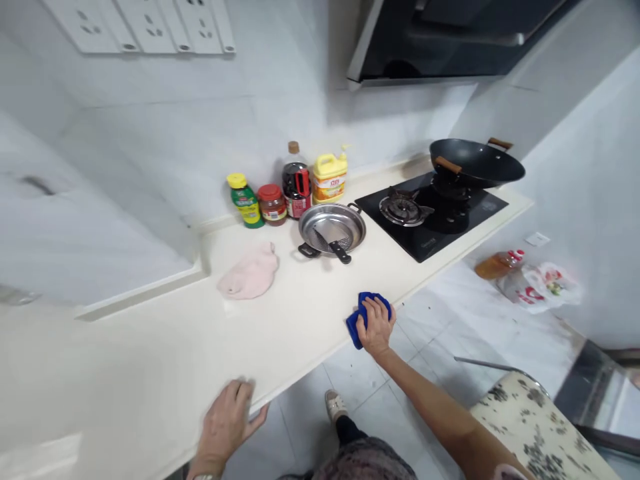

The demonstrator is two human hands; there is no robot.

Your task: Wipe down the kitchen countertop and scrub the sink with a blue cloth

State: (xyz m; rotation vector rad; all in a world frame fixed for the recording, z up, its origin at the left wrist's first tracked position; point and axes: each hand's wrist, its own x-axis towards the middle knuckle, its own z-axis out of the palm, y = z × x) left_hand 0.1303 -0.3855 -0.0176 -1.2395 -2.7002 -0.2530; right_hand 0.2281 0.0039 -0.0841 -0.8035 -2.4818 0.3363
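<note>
My right hand point(377, 325) presses a folded blue cloth point(354, 329) against the front edge of the pale countertop point(300, 300), its fingers curled over the fabric. Part of the cloth hangs at the rim. Farther left, my left hand point(226, 420) rests on the same edge, fingers on top and thumb spread out to the side, holding nothing. A pink cloth point(250, 272) lies crumpled between the hands, deeper on the counter. Beyond the blue cloth stands a steel pan point(356, 230) with a black-handled knife or slotted tool point(341, 252) lying across it.
Along the wall stand a green bottle point(247, 203), a red-lidded jar point(273, 205), a dark sauce bottle point(296, 180) and a yellow jug point(330, 180). A wok point(480, 163) sits on the gas hob point(425, 243). A patterned chair point(540, 427), oil bottle point(495, 265) and bags point(540, 287) occupy the floor.
</note>
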